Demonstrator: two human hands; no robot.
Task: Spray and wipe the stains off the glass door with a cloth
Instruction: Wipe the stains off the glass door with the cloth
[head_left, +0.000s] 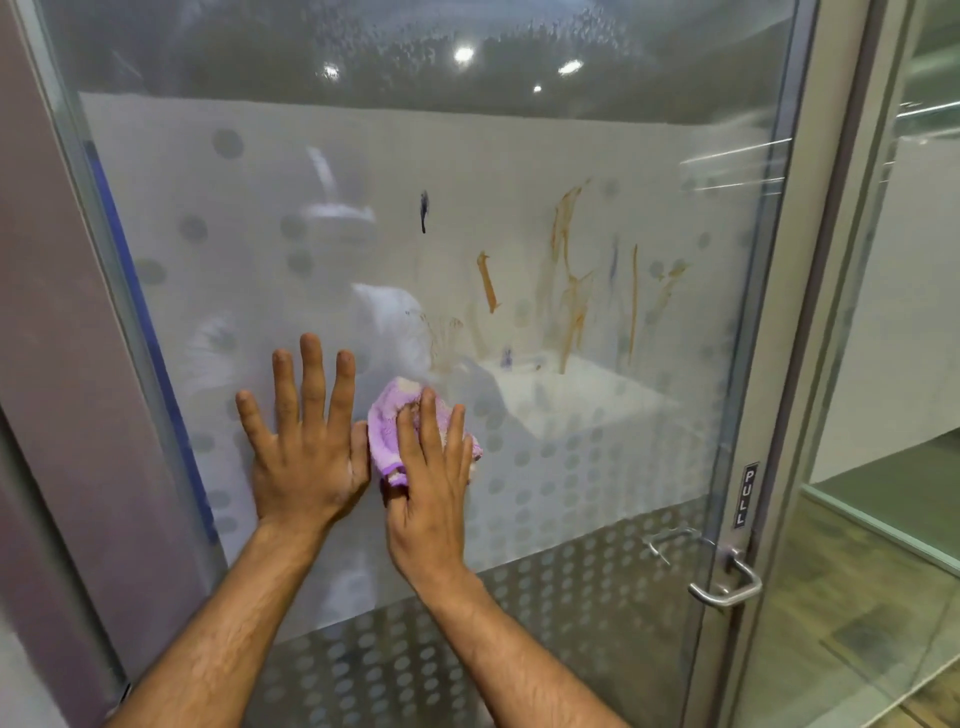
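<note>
Wiping step, I judge: my right hand (431, 467) presses the purple cloth (387, 431) flat-fingered against the glass door (363, 182), left hand (306, 431) splayed bare on the pane just beside it. Orange stains (569, 270) and the dark streak (424, 210) sit up and right, so next stroke must climb there. No spray bottle in view; wetness on the frosted glass is hard to make out.

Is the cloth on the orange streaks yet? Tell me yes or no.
No: the right hand presses the purple cloth to the glass door below and left of the orange streaks.

Two hands (306, 457), one cloth (387, 441), one glass door (519, 156), one handle (727, 587).
</note>
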